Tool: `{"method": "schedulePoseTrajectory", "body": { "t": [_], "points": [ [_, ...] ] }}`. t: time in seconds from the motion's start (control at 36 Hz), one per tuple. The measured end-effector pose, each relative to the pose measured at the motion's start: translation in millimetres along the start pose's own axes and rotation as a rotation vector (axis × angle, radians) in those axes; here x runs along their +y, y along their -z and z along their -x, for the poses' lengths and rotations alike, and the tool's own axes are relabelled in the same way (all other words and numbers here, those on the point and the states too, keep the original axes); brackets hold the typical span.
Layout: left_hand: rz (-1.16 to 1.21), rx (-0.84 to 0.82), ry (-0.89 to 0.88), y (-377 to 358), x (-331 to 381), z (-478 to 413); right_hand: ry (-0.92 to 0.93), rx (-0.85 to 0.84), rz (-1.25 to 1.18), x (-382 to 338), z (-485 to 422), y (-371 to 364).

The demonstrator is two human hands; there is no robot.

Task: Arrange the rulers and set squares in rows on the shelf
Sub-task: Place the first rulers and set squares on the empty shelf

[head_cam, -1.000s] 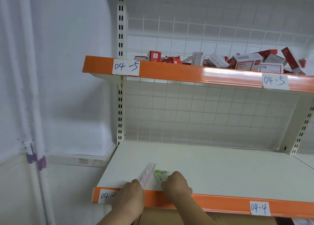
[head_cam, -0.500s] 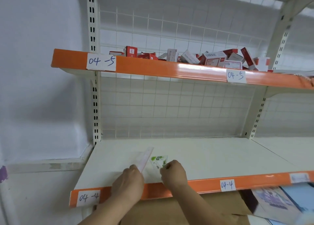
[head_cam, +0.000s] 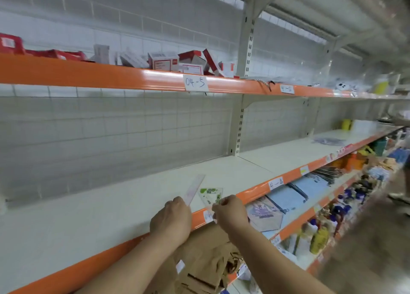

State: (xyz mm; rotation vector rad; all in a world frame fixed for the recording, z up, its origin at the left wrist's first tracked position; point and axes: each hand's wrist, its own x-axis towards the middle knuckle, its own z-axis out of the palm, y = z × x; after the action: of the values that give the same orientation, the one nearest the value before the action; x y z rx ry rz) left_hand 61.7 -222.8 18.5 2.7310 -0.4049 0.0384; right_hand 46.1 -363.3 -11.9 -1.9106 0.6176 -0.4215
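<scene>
Left hand (head_cam: 170, 220): reaches up over the orange front lip of the shelf (head_cam: 111, 205), back of hand to the camera, forearm coming in from bottom centre. Its fingers are folded forward onto the near end of the ruler (head_cam: 195, 188) and hold it; the tips are hidden behind the knuckles.

Right hand (head_cam: 229, 211): just right of the left, wrist bent, forearm from bottom right. Thumb and forefinger are drawn close, pinching the near corner of the set square (head_cam: 211, 195).

The ruler is clear with pinkish print and lies on the white shelf near the front lip, its far end angled away and right. The set square is clear with green print and sits flat just right of the ruler. Cannot tell whether the two touch.

Upper shelf (head_cam: 111, 76): orange lip with a paper label (head_cam: 195, 83) reading 04-5. It holds a loose heap of red and white boxes (head_cam: 164, 60).

Below the hands is a brown cardboard box (head_cam: 199, 256); its contents are unclear. The lower shelf to the right holds blue packets (head_cam: 306, 189), with blurred mixed goods beyond.
</scene>
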Motion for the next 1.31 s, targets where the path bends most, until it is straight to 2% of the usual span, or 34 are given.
{"method": "schedulePoseTrajectory", "body": {
  "t": [0.11,0.31,0.42,0.61,0.72,0.89,1.31],
  "points": [
    [-0.018,-0.049,-0.096,-22,48,-12,-0.05,0.078,0.002,19,-12,45],
    [-0.05,-0.021,-0.221,-68,145,-35,-0.071,0.159,-0.019,59,-55,136],
    [-0.019,-0.066,-0.236,-92,206,-52,-0.099,0.181,0.005,85,-92,190],
    [0.031,-0.039,-0.303,-122,310,-79,-0.1,0.163,0.036,119,-159,287],
    [0.028,-0.027,-0.261,-137,349,-100,-0.084,0.166,0.053,127,-194,327],
    [-0.008,-0.022,-0.236,-157,385,-139,-0.093,0.189,0.067,137,-233,357],
    [-0.09,-0.038,-0.3,-200,461,-255,-0.166,0.242,0.038,165,-366,391]
  ]
}}
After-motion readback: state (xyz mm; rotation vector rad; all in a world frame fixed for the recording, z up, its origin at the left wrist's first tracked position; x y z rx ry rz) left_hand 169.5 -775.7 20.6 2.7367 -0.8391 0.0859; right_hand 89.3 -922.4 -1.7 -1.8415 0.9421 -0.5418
